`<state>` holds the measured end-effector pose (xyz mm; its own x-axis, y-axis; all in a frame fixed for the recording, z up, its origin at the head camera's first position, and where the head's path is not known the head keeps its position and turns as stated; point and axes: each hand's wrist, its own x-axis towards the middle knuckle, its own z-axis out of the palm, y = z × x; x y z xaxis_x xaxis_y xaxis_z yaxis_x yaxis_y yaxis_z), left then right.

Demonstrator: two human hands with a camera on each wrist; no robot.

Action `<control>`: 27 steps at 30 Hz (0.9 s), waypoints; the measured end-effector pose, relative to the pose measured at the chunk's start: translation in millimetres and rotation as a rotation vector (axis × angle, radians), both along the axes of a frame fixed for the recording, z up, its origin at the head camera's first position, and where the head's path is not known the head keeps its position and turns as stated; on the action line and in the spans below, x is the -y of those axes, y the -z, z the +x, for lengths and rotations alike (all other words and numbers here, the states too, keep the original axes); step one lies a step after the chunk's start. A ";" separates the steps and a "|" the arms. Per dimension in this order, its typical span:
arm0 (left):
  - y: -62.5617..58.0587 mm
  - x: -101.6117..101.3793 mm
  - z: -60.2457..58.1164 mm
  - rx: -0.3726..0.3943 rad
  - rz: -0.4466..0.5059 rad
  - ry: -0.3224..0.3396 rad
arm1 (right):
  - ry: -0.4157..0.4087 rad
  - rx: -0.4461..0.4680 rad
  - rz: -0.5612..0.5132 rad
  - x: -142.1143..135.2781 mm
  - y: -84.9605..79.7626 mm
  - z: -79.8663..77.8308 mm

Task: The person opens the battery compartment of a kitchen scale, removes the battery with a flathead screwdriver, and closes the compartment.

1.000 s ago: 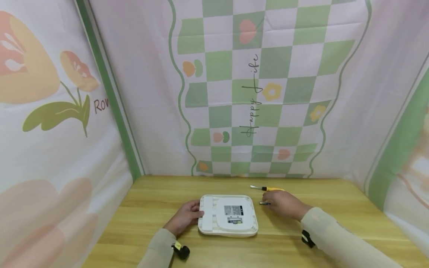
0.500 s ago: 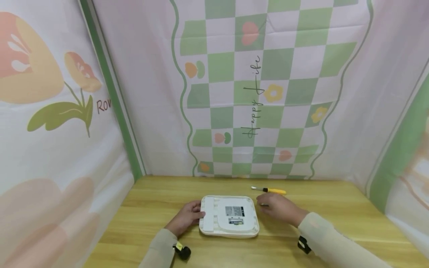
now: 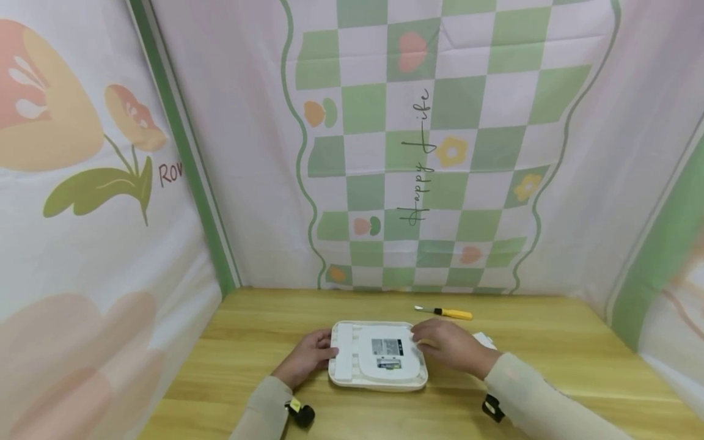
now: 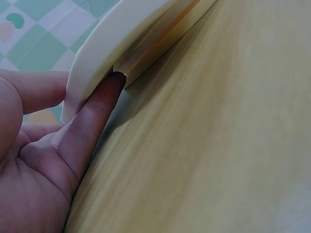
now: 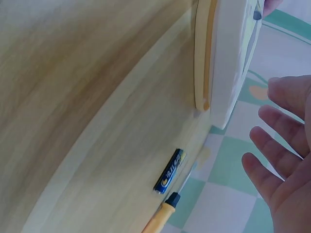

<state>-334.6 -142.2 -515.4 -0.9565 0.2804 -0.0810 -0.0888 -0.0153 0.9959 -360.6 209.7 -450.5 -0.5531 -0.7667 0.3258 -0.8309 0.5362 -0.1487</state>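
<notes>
A white square device (image 3: pixel 343 357) with rounded corners lies on the table, its labelled side up. One battery (image 3: pixel 390 365) shows in the small compartment below the label. My left hand (image 3: pixel 309 355) holds the left edge, thumb on top; the left wrist view shows a finger (image 4: pixel 92 116) underneath. My right hand (image 3: pixel 453 345) hovers at the device's right edge, nothing visible in its fingers. In the right wrist view those fingers (image 5: pixel 282 128) are spread and relaxed. A loose blue battery (image 5: pixel 170 171) lies on the table; the right hand hides it in the head view.
A yellow-handled screwdriver (image 3: pixel 453 313) lies behind the right hand, close to the loose battery. A small white piece (image 3: pixel 485 340) shows partly behind the right wrist. Patterned cloth (image 3: pixel 407 183) hangs along the table's (image 3: pixel 286 305) back edge and at both sides.
My right hand has moved left to the device's right edge, and the small white piece now shows behind its wrist. The loose battery is no longer visible in the head view. My left hand keeps its hold.
</notes>
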 end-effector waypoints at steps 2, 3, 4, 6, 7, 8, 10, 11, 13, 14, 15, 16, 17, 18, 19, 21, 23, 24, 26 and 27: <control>-0.7 -0.5 0.8 -0.002 -0.003 0.002 | 0.000 0.019 0.005 1.3 0.6 1.2; -0.7 -0.8 1.0 0.001 -0.004 0.001 | 0.005 0.032 0.007 1.9 0.8 2.0; -1.0 -1.1 1.3 0.004 -0.005 0.000 | 0.005 0.035 0.007 2.4 1.1 2.7; -0.3 -1.4 0.7 0.005 -0.007 -0.001 | 0.004 0.041 -0.001 3.3 1.2 4.0; 0.0 -1.5 0.2 0.010 -0.004 -0.002 | 0.002 0.036 -0.007 3.8 1.3 4.5; 0.3 -1.7 -0.5 0.009 -0.002 -0.002 | -0.001 0.033 -0.014 4.3 1.1 5.2; 0.9 -1.9 -2.0 0.012 0.001 -0.004 | -0.013 0.020 -0.025 5.6 1.1 5.9; 1.0 -2.0 -2.6 0.009 -0.001 -0.004 | -0.018 0.017 -0.029 6.2 1.0 6.3; 0.9 -2.1 -3.2 0.008 -0.001 -0.003 | -0.029 0.015 -0.031 7.7 1.0 7.3; 0.8 -2.2 -3.4 0.008 -0.003 -0.003 | -0.036 0.015 -0.032 8.5 0.9 7.8; 0.8 -2.2 -3.5 0.007 -0.007 -0.002 | -0.042 0.015 -0.033 9.2 0.8 8.5; 0.6 -2.2 -3.5 0.006 -0.007 0.001 | -0.044 0.018 -0.032 10.0 0.5 9.2; 0.3 -2.0 -3.2 -0.004 -0.008 0.007 | -0.047 0.016 -0.035 10.9 0.5 9.9; 0.3 -1.9 -3.2 -0.005 -0.008 0.010 | -0.050 0.014 -0.037 11.7 0.5 10.6; 0.5 -1.7 -3.3 -0.010 -0.010 0.014 | -0.053 0.012 -0.042 12.7 0.4 11.3; 0.6 -1.3 -3.3 -0.017 -0.015 0.018 | -0.060 -0.001 -0.050 14.6 1.1 12.2; 1.0 -0.6 -3.3 -0.019 -0.020 0.018 | -0.066 -0.006 -0.057 16.7 2.4 12.9; 1.5 -0.4 -3.3 -0.011 -0.021 0.014 | -0.066 -0.001 -0.058 17.7 2.9 13.2; 1.9 0.0 -2.6 -0.008 -0.022 0.011 | -0.068 0.004 -0.056 20.0 4.4 14.0; 2.2 0.3 -2.0 -0.012 -0.023 0.012 | -0.067 0.016 -0.053 21.2 4.6 14.6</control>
<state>-336.6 -142.5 -517.6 -0.9540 0.2900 -0.0760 -0.0768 0.0087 0.9970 -345.9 188.5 -455.2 -0.5064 -0.7842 0.3586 -0.8621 0.4703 -0.1889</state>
